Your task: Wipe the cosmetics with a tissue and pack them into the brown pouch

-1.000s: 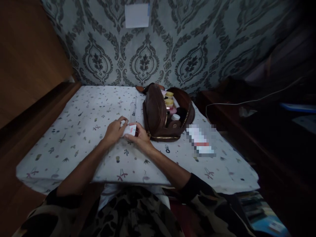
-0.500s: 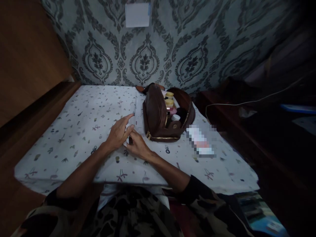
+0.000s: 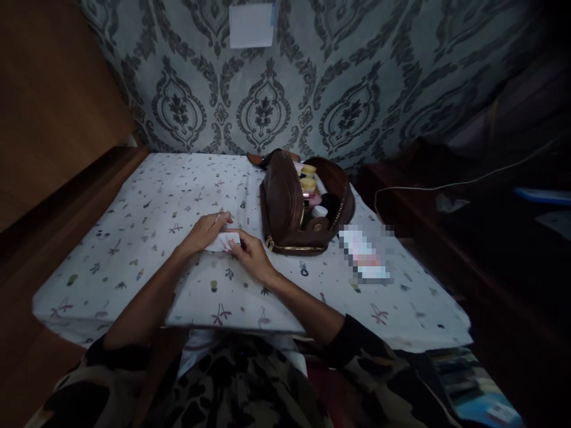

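Observation:
A small white item with pinkish marks is held between my two hands above the patterned cloth. My right hand pinches its right end, thumb on top. My left hand is at its left end, fingers curled against it. Just right of my hands stands a brown bag, unzipped and open at the top. Inside it show yellow-capped items, a white round lid and other small things too dark to tell.
The white patterned cloth covers the table. A pixelated, unclear object lies right of the bag. A wooden cabinet stands at the left, the patterned wall behind. A white cable runs over dark things on the right.
My left fingers, extended before, have curled in and moved slightly left. The white item's printed face now shows between my hands. The view has shifted slightly.

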`<state>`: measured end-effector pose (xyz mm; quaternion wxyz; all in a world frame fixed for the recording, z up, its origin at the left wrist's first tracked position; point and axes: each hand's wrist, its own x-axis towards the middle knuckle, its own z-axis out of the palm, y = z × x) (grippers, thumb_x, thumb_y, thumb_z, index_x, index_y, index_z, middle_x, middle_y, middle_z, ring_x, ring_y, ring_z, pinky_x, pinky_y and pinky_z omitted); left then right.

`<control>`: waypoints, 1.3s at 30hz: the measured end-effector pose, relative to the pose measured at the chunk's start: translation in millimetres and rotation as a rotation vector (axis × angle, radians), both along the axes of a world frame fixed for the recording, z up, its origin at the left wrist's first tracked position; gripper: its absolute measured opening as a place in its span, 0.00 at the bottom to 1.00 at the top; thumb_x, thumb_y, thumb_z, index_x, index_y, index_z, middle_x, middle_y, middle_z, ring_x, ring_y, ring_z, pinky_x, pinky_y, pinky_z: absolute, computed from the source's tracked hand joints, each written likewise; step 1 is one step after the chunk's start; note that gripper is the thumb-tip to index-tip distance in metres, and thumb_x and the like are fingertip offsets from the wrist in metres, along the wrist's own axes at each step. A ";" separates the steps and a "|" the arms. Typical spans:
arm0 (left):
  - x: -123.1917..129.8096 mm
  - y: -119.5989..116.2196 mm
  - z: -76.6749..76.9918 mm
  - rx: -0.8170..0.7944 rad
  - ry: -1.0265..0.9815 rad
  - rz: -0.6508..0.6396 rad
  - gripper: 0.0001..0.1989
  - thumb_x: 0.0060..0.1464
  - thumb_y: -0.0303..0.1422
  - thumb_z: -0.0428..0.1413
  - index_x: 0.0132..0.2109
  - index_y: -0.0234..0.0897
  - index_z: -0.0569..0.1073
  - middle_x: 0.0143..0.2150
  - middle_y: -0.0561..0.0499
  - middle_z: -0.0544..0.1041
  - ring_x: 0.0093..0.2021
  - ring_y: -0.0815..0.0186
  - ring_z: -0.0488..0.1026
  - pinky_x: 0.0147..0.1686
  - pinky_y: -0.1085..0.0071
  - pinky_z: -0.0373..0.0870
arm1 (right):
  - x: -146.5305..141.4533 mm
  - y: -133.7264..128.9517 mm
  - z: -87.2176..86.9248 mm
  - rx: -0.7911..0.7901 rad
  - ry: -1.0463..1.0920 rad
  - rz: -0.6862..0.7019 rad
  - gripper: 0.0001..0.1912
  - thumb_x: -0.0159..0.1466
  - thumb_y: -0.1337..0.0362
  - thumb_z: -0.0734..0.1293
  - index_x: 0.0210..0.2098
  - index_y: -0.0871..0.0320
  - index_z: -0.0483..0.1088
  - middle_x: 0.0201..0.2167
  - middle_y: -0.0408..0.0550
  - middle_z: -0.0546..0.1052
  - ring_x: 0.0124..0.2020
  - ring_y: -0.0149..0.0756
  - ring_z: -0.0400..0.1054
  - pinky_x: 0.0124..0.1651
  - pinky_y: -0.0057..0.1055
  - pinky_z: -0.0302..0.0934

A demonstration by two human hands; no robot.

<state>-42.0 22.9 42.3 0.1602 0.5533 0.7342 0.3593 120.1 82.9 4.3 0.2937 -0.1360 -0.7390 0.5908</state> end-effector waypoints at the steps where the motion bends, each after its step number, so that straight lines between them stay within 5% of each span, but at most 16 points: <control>1: -1.6 0.7 -0.4 0.009 -0.015 0.014 0.30 0.63 0.51 0.40 0.40 0.35 0.80 0.38 0.47 0.81 0.42 0.58 0.75 0.47 0.66 0.67 | -1.6 0.4 -1.1 -0.109 0.028 0.012 0.21 0.64 0.50 0.66 0.48 0.58 0.73 0.37 0.47 0.77 0.37 0.37 0.70 0.42 0.35 0.69; 5: -7.4 1.3 0.1 0.078 -0.163 0.087 0.29 0.60 0.53 0.44 0.36 0.36 0.80 0.30 0.48 0.79 0.34 0.60 0.74 0.37 0.69 0.69 | -5.2 0.2 0.0 -0.460 0.113 0.043 0.23 0.56 0.45 0.72 0.42 0.55 0.74 0.38 0.46 0.77 0.37 0.38 0.72 0.40 0.37 0.73; 8: -8.6 0.7 1.4 0.112 -0.454 0.134 0.30 0.57 0.57 0.48 0.38 0.35 0.79 0.26 0.50 0.77 0.23 0.65 0.70 0.24 0.71 0.65 | -4.6 -1.2 5.0 -0.566 0.165 -0.003 0.23 0.54 0.46 0.74 0.41 0.55 0.74 0.39 0.47 0.78 0.40 0.40 0.73 0.43 0.39 0.74; 12: -4.5 0.8 5.8 0.196 -0.778 0.145 0.29 0.50 0.58 0.56 0.42 0.35 0.76 0.31 0.49 0.79 0.24 0.67 0.73 0.24 0.73 0.70 | -4.6 -0.4 9.2 -0.652 0.259 -0.061 0.24 0.53 0.47 0.75 0.42 0.55 0.72 0.41 0.47 0.78 0.43 0.40 0.74 0.46 0.39 0.74; 18: 0.4 -1.6 6.6 0.137 -0.632 0.085 0.28 0.54 0.55 0.55 0.48 0.35 0.75 0.19 0.55 0.72 0.14 0.70 0.66 0.14 0.75 0.63 | -6.1 2.3 11.7 -0.691 0.332 -0.108 0.23 0.52 0.50 0.76 0.43 0.54 0.73 0.41 0.46 0.78 0.43 0.39 0.74 0.47 0.38 0.73; 22: -0.4 -0.9 -1.6 0.212 -0.569 0.164 0.28 0.58 0.57 0.50 0.43 0.34 0.76 0.15 0.57 0.66 0.11 0.70 0.62 0.10 0.76 0.55 | -3.3 2.2 15.4 -0.564 0.255 -0.104 0.21 0.56 0.50 0.73 0.44 0.55 0.74 0.43 0.47 0.78 0.43 0.41 0.74 0.40 0.36 0.74; 28: 2.5 2.9 -0.2 0.395 -0.583 0.378 0.28 0.58 0.57 0.49 0.35 0.35 0.74 0.16 0.57 0.65 0.12 0.72 0.60 0.11 0.76 0.56 | -0.4 0.5 15.5 -0.316 0.126 -0.086 0.20 0.60 0.52 0.69 0.48 0.55 0.75 0.38 0.47 0.79 0.31 0.37 0.74 0.28 0.30 0.67; 35: 1.6 7.4 4.6 0.515 -0.799 0.459 0.21 0.57 0.52 0.54 0.31 0.37 0.67 0.15 0.60 0.63 0.12 0.75 0.58 0.11 0.79 0.54 | 4.8 -11.4 15.5 0.069 0.120 -0.097 0.18 0.64 0.60 0.66 0.53 0.51 0.75 0.46 0.48 0.78 0.37 0.36 0.71 0.39 0.32 0.67; 39: 3.0 9.2 4.9 0.498 -0.898 0.405 0.20 0.53 0.48 0.59 0.28 0.37 0.65 0.15 0.61 0.63 0.13 0.76 0.59 0.13 0.80 0.55 | 8.3 -10.5 20.2 0.184 0.151 -0.159 0.17 0.66 0.60 0.65 0.53 0.51 0.75 0.40 0.48 0.78 0.36 0.36 0.68 0.41 0.32 0.65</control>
